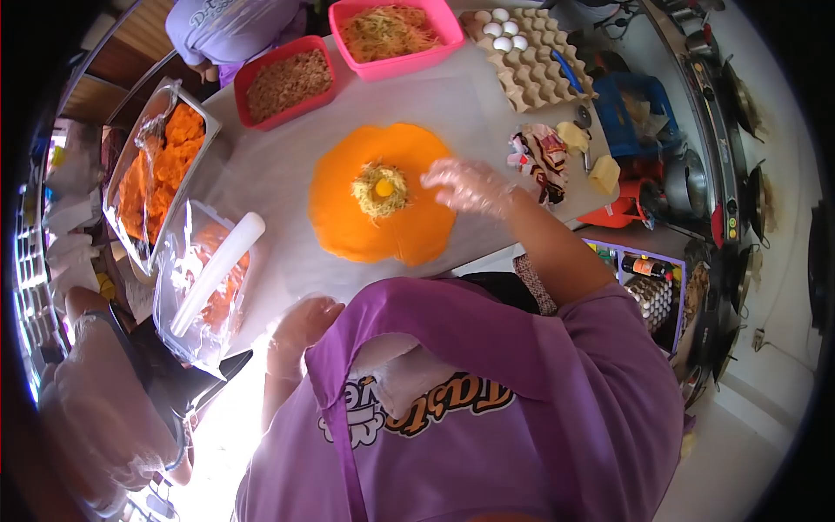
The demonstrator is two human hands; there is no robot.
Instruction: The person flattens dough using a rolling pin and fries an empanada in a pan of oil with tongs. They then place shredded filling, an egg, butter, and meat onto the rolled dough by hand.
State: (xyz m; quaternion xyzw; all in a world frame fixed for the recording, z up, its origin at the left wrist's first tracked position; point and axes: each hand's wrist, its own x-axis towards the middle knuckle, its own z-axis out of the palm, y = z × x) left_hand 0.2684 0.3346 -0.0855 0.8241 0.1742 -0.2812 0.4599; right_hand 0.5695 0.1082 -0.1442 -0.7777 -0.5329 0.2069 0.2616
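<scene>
A thin round sheet of orange dough (335, 222) lies flat on the table. Shredded pale filling (370, 202) is piled in a ring at its middle, with a raw egg yolk (385, 187) in the hollow. My right hand (468, 186), in a clear plastic glove, hovers by the dough's right edge, fingers apart and slightly bent, holding nothing that I can see. Beside the table's front edge is my left hand (304, 322), also gloved; glare and blur hide its fingers. Left of the dough, a white rolling pin (219, 271) rests across a plastic-covered container (178, 331).
Pink tubs hold minced filling (290, 84) and shredded filling (387, 33). An egg tray (526, 74) with several eggs stands at the back right, near a crumpled wrapper (541, 161) and yellow blocks (603, 176). Orange dough (161, 174) fills a left tray. Other people stand nearby.
</scene>
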